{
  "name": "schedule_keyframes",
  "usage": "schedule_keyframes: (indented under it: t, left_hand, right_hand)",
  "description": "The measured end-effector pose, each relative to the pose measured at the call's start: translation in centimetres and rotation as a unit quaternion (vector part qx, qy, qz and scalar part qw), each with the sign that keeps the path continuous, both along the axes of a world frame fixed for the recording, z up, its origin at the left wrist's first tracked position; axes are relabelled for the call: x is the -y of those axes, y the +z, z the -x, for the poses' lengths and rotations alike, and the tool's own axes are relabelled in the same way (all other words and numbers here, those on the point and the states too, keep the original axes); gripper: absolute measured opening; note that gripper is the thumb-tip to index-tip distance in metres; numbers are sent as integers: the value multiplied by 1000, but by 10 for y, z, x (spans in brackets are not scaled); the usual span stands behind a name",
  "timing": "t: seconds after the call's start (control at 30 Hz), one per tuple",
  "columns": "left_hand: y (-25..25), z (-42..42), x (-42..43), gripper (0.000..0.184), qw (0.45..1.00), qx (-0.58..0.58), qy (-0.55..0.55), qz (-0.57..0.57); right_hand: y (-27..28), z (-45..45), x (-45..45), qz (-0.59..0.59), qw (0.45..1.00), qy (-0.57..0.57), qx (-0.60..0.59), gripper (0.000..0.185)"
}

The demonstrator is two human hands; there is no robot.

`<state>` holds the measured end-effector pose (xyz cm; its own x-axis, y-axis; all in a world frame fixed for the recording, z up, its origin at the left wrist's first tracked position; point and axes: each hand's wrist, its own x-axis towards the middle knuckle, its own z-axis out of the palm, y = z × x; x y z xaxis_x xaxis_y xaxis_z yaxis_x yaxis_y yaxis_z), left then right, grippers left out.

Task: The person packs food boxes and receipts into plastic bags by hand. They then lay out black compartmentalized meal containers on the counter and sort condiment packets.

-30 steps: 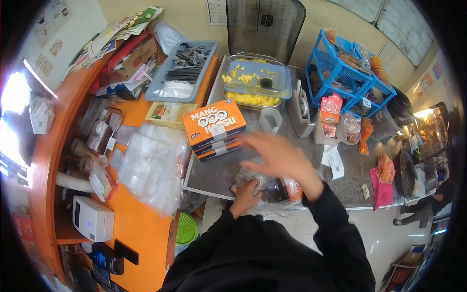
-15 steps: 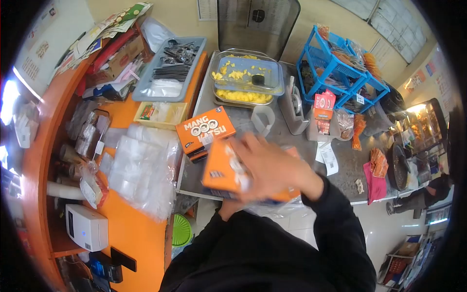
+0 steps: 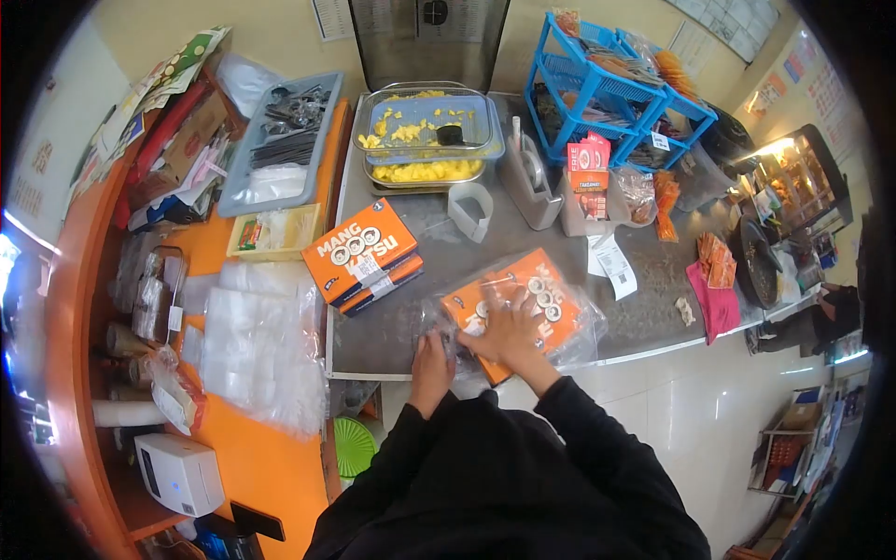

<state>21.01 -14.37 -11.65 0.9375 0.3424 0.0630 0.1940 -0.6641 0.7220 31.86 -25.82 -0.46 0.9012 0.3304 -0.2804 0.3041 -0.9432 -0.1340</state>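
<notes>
An orange printed food box [image 3: 519, 273] lies near the counter's front edge, in or on a clear plastic bag [image 3: 586, 338]. My right hand [image 3: 506, 334] rests on top of that box with its fingers spread. At the box's left side, my left hand [image 3: 431, 375] is closed on the crumpled edge of the plastic bag. To the left stand stacked orange boxes [image 3: 359, 245] marked "MANG KATSU", apart from both hands. The box's lower side is partly hidden by my right hand and the plastic.
Behind are a glass container of yellow food [image 3: 425, 173], a grey holder [image 3: 530, 187] and a blue rack [image 3: 611, 93]. Plastic bags [image 3: 257, 345] and a cutlery tray [image 3: 280, 140] lie on the orange counter. A receipt [image 3: 612, 268] is at right. Another person [image 3: 821, 313] stands far right.
The orange box in my right hand has come down onto the counter beside the stack. My left hand has come into view at the plastic bag. The whole view has shifted.
</notes>
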Motion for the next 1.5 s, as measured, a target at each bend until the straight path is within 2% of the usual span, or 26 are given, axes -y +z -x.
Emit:
schedule_keyframes:
  t: [0.07,0.1,0.2,0.3,0.37,0.5,0.57,0.6,0.7,0.77,0.8,0.83,0.87,0.9,0.93,1.03,1.1,1.17,1.2,1.3,1.33,1.37,1.43,1.47,1.5]
  left_hand:
    - [5,-7,5,59,1000,-1,2,-8]
    - [8,-9,7,60,1000,-1,5,-12]
    - [19,-7,11,54,1000,13,14,7]
    - [6,-3,4,44,986,135,36,89]
    - [58,10,3,38,977,113,15,180]
    - [125,45,20,38,972,134,-193,7]
    - [138,60,44,41,961,130,-243,32]
    - [142,65,52,44,953,137,-257,82]
    - [207,45,33,40,926,39,-330,181]
    - [254,31,24,43,908,109,-335,228]
    - [266,28,23,45,896,143,-339,250]
    - [270,29,26,51,877,129,-383,258]
    - [274,28,33,53,874,134,-413,218]
    - [271,31,41,53,864,150,-414,244]
    - [266,32,47,54,853,166,-415,270]
    - [248,22,52,45,823,241,-317,406]
    - [222,9,44,48,887,254,-201,331]
    - [203,-1,30,51,918,230,-122,298]
    - [197,-5,24,53,917,202,-96,331]
    - [194,-4,30,54,906,213,-111,349]
    - [193,0,34,54,902,232,-130,340]
    - [193,3,39,45,873,285,-184,349]
    - [219,9,47,37,891,228,-227,319]
    - [221,10,49,34,897,202,-228,320]
    - [223,11,51,31,902,175,-229,320]
  right_hand:
    - [-8,-6,-4,6,1000,-21,9,110]
    - [-17,0,-3,2,995,-40,91,110]
    - [-30,6,0,-27,994,-60,91,109]
    - [-32,-3,3,-87,995,-52,0,109]
    - [-27,0,2,-79,993,-59,60,109]
    - [-51,-2,-9,-40,961,-75,262,106]
    - [-22,-11,-13,-106,981,-86,139,105]
    - [-8,-14,-15,-139,983,-89,77,104]
    - [1,-3,-18,-146,986,-77,23,110]
    - [34,8,-24,-74,993,-74,-46,106]
    - [24,9,-23,-83,995,-59,-8,104]
    - [14,11,-22,-91,994,-44,31,102]
    - [-29,10,-16,-149,979,-14,140,100]
    - [-72,9,-9,-191,949,19,250,99]
    - [-79,7,4,-208,939,38,270,93]
    - [-60,-7,58,-240,952,40,187,77]
    - [-44,-31,93,-248,965,20,84,68]
    - [-28,-57,120,-209,975,-31,-65,61]
    - [-20,-64,130,-181,975,-59,-113,59]
    - [-14,-63,135,-58,989,-85,-105,59]
    - [-19,-64,140,-65,993,-38,-86,62]
    - [-31,-66,147,-71,995,9,-68,65]
    - [-47,-64,150,-78,997,11,-20,71]
    - [-56,-56,149,-76,996,-35,8,74]
    - [-47,-52,148,-92,993,-71,-21,77]
